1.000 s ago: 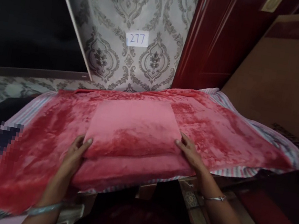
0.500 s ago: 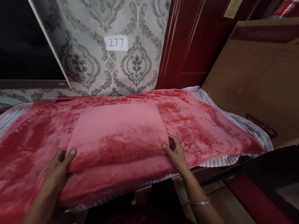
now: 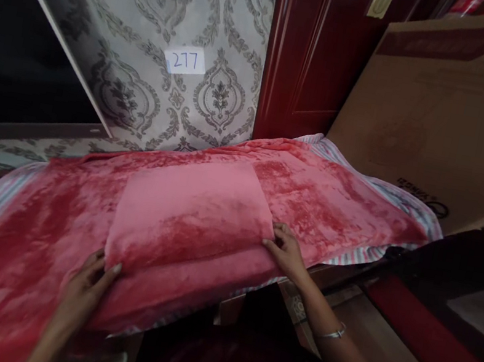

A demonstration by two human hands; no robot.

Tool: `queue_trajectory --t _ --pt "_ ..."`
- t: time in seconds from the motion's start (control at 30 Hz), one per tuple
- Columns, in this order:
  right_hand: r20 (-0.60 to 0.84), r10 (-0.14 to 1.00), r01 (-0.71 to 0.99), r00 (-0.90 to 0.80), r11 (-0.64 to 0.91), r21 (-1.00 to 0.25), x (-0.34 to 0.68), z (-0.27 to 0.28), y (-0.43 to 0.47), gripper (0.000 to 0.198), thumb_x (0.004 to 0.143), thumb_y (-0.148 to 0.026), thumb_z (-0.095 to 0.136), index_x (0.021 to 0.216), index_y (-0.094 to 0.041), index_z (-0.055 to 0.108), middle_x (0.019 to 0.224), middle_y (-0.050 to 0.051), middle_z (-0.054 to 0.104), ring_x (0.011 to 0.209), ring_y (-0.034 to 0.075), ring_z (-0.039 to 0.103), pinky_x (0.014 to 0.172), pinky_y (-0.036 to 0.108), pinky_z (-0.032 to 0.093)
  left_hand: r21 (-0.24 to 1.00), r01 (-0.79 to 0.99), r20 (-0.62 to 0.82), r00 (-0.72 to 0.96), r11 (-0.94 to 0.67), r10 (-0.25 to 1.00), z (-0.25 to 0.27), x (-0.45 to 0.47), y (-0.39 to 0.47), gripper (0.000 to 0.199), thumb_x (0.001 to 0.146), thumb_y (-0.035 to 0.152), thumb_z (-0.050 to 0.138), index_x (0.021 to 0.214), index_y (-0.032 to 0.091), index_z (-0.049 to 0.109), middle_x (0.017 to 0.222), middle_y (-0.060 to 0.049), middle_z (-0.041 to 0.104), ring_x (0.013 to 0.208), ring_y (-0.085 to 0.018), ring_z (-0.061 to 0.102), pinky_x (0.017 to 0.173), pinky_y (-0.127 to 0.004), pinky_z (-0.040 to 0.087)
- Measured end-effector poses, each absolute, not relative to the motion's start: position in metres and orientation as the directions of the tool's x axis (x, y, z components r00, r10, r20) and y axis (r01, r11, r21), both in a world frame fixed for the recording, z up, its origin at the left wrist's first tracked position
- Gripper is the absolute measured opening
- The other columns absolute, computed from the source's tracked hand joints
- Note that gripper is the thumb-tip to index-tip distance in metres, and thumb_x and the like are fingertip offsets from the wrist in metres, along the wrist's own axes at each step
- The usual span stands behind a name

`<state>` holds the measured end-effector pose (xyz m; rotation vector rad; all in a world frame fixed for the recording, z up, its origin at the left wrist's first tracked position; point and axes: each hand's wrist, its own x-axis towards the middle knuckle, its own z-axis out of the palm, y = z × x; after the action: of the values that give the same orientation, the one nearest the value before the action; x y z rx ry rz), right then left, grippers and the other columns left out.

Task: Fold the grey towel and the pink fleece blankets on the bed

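Note:
A folded pink plush cloth lies on a red-and-pink plush blanket that covers a long surface. Its upper part is plain pink, and the near part is mottled red. At the cloth's near left corner, my left hand grips the edge, thumb towards the right and fingers on the far side. My right hand pinches the right edge between thumb and fingers, partly hiding that edge. A silver bracelet circles my right wrist.
Striped fabric shows along the blanket's border. A large cardboard box leans at the right beside a dark red door. Patterned wallpaper bears a paper marked 277. A dark screen stands at the left.
My left hand has slid slightly nearer to me along the cloth's left edge, to the corner. My right hand stays at the right edge. The view has shifted slightly.

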<state>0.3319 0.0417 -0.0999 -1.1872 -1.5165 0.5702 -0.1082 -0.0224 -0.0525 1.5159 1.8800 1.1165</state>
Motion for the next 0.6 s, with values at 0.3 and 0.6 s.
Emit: queue_trajectory --t 0.3,0.6 --pt "0.292 0.951 0.260 0.105 0.257 -0.931 0.347 -0.106 0.050 0.029 0.075 -0.051 0.067 0.079 -0.023 0.060 0.069 0.001 0.061 0.061 0.019 0.057 0.059 0.031 0.047 0.824 0.563 0.114 -0.273 0.063 0.955 -0.054 -0.112 -0.020 0.052 0.062 0.073 0.069 0.079 0.023 0.069 0.102 -0.005 0.070 0.099 -0.027 0.063 0.094 -0.036 0.051" --pt "0.462 0.823 0.360 0.332 0.342 -0.868 0.332 -0.108 0.030 0.022 0.081 -0.043 0.065 0.090 -0.022 0.061 0.087 0.004 0.062 0.070 0.017 0.059 0.066 0.031 0.049 0.862 0.497 0.062 -0.286 0.093 0.956 -0.068 -0.120 -0.025 0.048 0.073 0.068 0.065 0.093 0.025 0.075 0.123 -0.005 0.067 0.124 -0.032 0.057 0.117 -0.048 0.037"
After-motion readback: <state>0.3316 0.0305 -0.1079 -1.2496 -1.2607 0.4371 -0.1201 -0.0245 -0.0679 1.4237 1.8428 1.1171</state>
